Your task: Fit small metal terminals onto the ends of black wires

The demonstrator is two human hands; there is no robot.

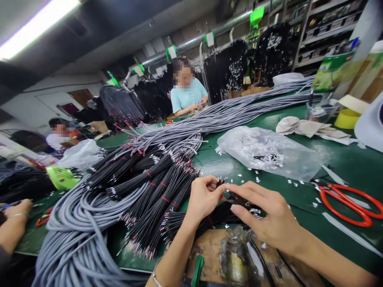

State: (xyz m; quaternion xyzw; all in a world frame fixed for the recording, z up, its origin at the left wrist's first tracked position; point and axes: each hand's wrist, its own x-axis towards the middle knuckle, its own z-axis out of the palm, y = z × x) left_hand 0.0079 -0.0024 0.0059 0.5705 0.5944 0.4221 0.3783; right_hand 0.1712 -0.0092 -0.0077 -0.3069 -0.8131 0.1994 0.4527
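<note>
On the counter [209, 159], black bundles [163, 191] lie to the left, near the work. The left hand [205, 197] pinches dark wires [220, 182] near their tips, where both hands' fingers meet. The right hand [269, 211] curves narrowly over dark strands; whether it grips them cannot be told. Sound practice would likely be a light, steady pinch, with tips kept exposed and strands untwisted. Further right, scissors [366, 221] lie apart.
</note>
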